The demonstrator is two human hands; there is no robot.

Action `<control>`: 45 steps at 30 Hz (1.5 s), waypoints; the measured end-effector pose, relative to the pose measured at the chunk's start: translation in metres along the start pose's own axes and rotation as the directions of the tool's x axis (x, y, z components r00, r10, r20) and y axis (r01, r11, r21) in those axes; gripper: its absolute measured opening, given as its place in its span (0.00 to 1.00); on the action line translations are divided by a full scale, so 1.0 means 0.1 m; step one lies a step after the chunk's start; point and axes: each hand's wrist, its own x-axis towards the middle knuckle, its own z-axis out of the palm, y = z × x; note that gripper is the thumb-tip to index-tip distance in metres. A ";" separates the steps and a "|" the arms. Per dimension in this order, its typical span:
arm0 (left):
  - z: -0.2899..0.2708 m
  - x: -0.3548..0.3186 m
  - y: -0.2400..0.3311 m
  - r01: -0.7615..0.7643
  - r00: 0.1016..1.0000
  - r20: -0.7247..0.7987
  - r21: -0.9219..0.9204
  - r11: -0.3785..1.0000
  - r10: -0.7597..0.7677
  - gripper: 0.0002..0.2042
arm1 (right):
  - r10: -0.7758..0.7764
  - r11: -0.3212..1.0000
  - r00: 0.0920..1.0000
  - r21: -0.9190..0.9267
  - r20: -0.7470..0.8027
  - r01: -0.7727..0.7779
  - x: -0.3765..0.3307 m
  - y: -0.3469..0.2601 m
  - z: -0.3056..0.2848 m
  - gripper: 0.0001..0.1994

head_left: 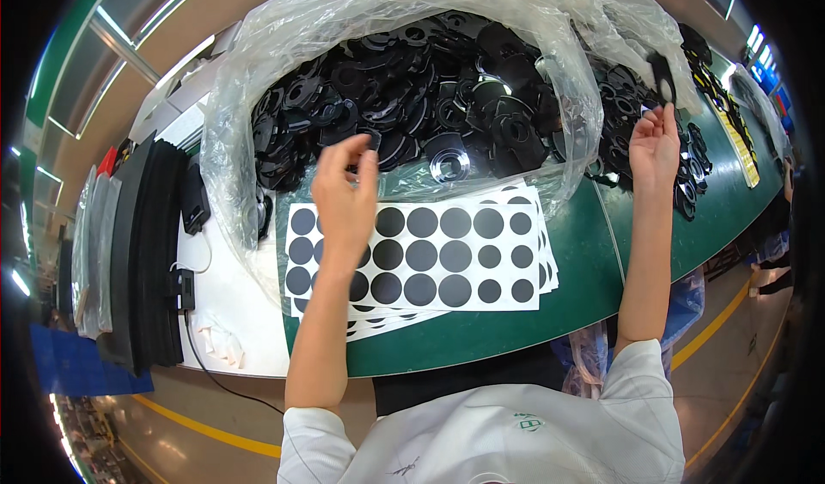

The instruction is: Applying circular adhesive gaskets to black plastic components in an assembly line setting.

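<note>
My left hand (345, 193) is raised over the near edge of a clear plastic bag, its fingers curved and somewhat apart. No held thing is plain in it; dark parts lie right behind its fingertips. Out to the right, the fingertips of my right hand (656, 147) pinch a black plastic part (662, 73) with a pale round opening, slightly blurred. Below the left hand lies a stack of white sticker sheets (531, 299), the top one with rows of dark round stickers (422, 256). My left forearm hides some of these.
The clear plastic bag (228, 131) holds a heap of glossy black ring-shaped parts (447, 97). More black parts (623, 97) lie on the green table (593, 269) at right. Black sheets (142, 252) stand at left, near a cable (193, 346) on a white surface.
</note>
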 end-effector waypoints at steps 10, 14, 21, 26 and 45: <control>-0.04 0.08 -0.49 -0.083 0.989 -0.048 0.591 0.802 0.138 0.13 | 0.719 0.381 0.390 -0.796 0.575 0.471 -1.17 0.48 0.78 0.06; -0.07 0.08 -0.46 0.012 0.996 -0.079 0.582 0.813 0.041 0.15 | 0.734 0.058 0.446 -0.702 0.512 0.709 -1.53 0.62 0.65 0.09; -0.18 0.09 -0.51 -0.011 0.995 -0.071 0.587 0.809 0.065 0.15 | 0.721 -0.051 0.490 -0.668 0.490 0.742 -1.44 0.75 0.58 0.14; -0.27 0.08 -0.20 0.118 0.992 -0.106 0.630 0.768 -0.066 0.20 | 0.810 -0.007 0.432 -0.730 0.397 0.683 -1.31 0.78 0.68 0.15; 0.57 -0.54 0.10 0.664 0.700 0.713 -0.664 -0.344 -0.026 0.24 | 0.689 -0.145 0.424 -0.462 0.588 0.875 -1.67 0.71 0.59 0.06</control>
